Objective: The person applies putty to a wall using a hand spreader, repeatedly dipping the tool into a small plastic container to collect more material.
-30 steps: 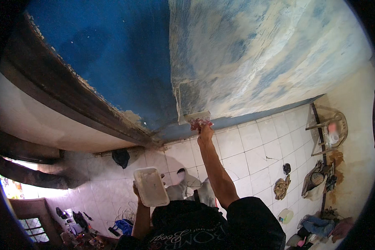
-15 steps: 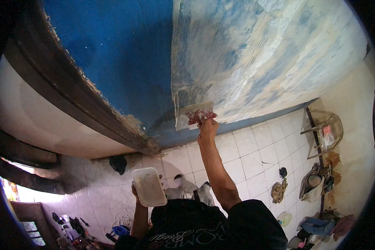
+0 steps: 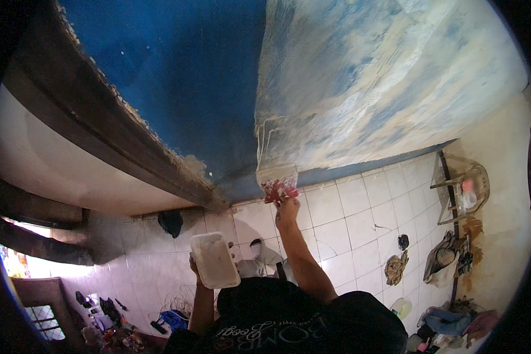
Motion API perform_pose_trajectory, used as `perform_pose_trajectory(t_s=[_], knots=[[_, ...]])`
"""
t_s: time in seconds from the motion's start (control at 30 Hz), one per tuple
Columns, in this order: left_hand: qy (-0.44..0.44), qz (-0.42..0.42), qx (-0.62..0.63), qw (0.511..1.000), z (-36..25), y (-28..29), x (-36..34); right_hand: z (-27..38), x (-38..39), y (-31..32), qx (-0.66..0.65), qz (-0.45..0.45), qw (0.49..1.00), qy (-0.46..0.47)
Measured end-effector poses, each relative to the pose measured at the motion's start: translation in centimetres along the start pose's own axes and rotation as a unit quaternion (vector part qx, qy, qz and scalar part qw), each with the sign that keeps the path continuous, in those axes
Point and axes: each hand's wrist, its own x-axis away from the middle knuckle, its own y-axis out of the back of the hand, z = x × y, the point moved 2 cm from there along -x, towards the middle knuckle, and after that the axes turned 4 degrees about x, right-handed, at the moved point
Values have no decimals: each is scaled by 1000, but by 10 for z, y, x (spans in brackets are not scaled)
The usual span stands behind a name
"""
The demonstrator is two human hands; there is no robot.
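My right hand grips a wide putty knife with a red, spattered handle, its blade against the lower part of the pale skim coat. That coat meets deep blue paint along an upright, ragged edge, with raised ridges near its bottom. Lower down, my left hand is closed around a white rectangular plastic tray smeared with pale material, its fingertips showing at the tray's far side.
Dark curved trim runs along the left. A white tiled floor holds a dark bag, crumpled cloths, tangled cords and a blue bundle. At right stand a chair-like frame and piled clothes.
My right hand and the putty knife have moved down to the coat's bottom edge, after rising a little at half a second ago. The tray stays in my left hand, nearly still.
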Motion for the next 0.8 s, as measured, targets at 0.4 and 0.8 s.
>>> perform_pose_trajectory(t_s=[0.4,0.8], knots=[[-60,-46,14,997,-8,35,32,-148,-124,31,30,-65,991,-112],[-63,-46,-19,997,-9,34,19,-111,-107,-4,-67,-48,991,-107]])
